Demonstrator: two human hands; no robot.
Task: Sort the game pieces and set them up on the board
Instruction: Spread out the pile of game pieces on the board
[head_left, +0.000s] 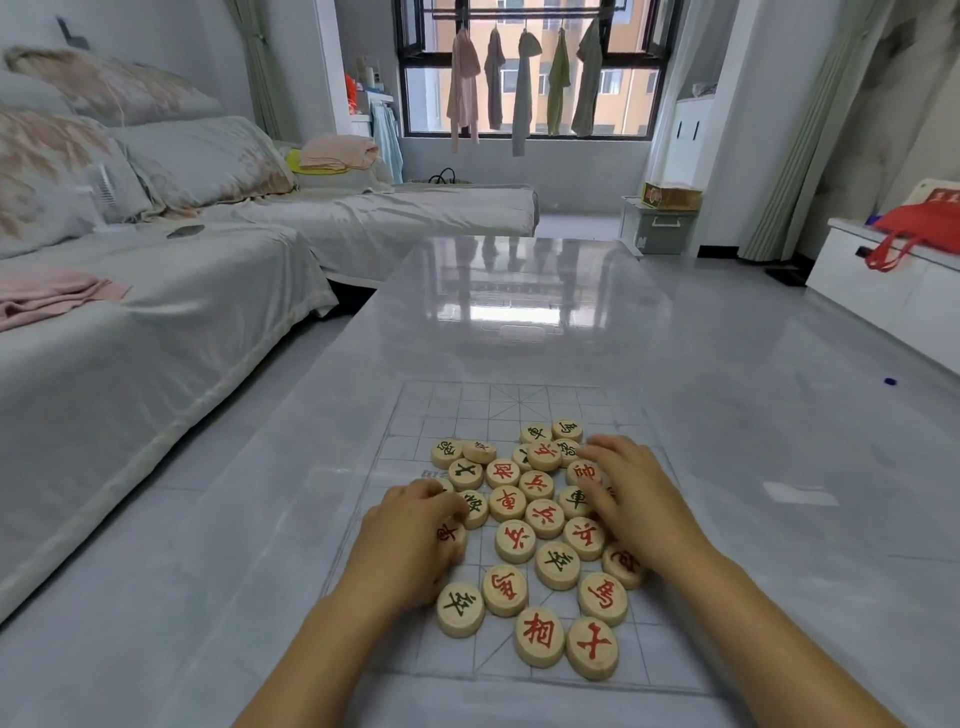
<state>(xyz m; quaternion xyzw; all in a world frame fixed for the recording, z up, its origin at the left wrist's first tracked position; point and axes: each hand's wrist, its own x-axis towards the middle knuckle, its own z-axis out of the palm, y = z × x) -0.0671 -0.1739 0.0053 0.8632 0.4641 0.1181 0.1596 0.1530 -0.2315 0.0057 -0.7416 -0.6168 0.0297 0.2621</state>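
Wooden pieces (514, 540) lie heaped on the board (441, 405); right hand (639, 499) rests flat on them, fingers spread; left hand (410, 540) curls over others, grip unclear.

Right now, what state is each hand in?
Left hand: fingers curled over the pieces, grip cannot be told.
Right hand: open, resting on the pieces.

Left hand (415, 540) and right hand (641, 506) touch jumbled pieces (544, 518) on board (441, 410).

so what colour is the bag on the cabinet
Red bag; the head view shows it best.
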